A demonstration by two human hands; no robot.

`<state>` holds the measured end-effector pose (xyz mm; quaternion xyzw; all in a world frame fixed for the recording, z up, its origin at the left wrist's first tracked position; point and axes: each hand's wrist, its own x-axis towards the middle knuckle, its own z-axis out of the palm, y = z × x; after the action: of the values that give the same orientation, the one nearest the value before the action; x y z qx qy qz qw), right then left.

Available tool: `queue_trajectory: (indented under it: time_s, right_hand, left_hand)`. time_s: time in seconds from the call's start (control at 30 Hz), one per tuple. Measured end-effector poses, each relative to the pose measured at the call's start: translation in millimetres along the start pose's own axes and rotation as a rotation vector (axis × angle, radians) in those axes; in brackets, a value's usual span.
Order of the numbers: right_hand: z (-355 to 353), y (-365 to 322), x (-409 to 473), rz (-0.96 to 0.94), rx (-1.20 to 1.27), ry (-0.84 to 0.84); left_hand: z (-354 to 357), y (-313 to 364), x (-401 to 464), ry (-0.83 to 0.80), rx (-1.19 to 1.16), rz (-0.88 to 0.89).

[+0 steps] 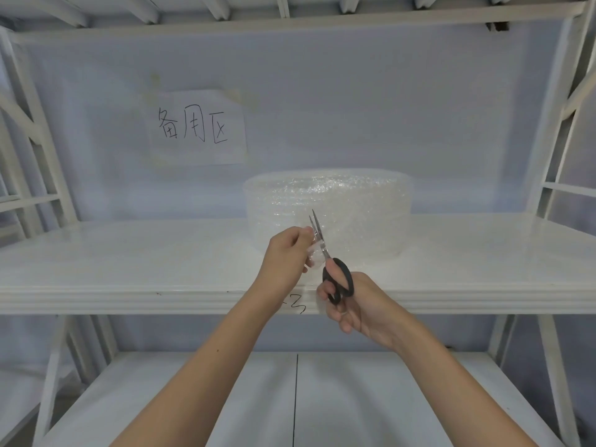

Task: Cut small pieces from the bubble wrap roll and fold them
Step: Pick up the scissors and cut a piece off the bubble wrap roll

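A big roll of clear bubble wrap point(348, 204) lies on the white middle shelf point(129, 253), right of centre. In front of it my left hand point(283, 253) pinches a small strip of bubble wrap point(315, 253) that hangs from my fingers. My right hand point(358, 304) grips black-handled scissors point(337, 279) through the finger loops. The blades point(316, 228) point up and away, slightly apart, with the strip lying against them. Whether the strip is still joined to the roll I cannot tell.
A paper sign point(196, 127) with handwritten characters is taped to the back wall above the shelf. White metal uprights point(554, 150) frame both sides. A lower shelf point(354, 398) lies beneath my forearms, and another shelf point(290, 17) runs overhead.
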<state>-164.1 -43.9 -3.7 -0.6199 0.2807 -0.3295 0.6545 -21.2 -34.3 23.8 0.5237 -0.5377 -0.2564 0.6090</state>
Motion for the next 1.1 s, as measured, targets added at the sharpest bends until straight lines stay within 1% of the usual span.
queue_trajectory:
  time_s: [0.27,0.43,0.53,0.67,0.8,0.9,1.0,1.1]
  right_hand:
    - [-0.4,-4.2,10.7,-0.032,-0.033,-0.001]
    - [-1.4,-4.1,14.9,-0.028,-0.013,0.012]
    - [1.0,-10.6,17.5,-0.012,-0.012,0.000]
    - [1.6,-14.1,20.5,-0.048,-0.047,0.012]
    - [1.3,-21.2,22.2,-0.049,-0.056,0.007]
    - [1.8,-24.8,23.9,-0.052,-0.122,0.049]
    - [3.0,-26.6,25.2,-0.074,-0.117,0.082]
    - [7.9,-31.6,22.6,-0.082,-0.113,0.108]
  left_hand:
    - [-1.7,-5.7,2.0,-0.003,0.040,0.057]
    - [-4.0,-11.5,0.1,-0.025,0.115,0.106]
    - [-4.4,-14.9,-2.7,-0.047,0.131,0.107]
    - [-7.0,-14.2,-2.4,-0.045,0.136,0.116]
    - [-6.1,-15.9,-5.6,-0.079,0.151,0.114]
    - [-7.4,-16.0,-9.2,-0.091,0.160,0.126]
    - [-13.3,-16.7,-13.4,-0.098,0.222,0.158]
    - [-20.5,-17.5,-20.8,-0.087,0.220,0.138]
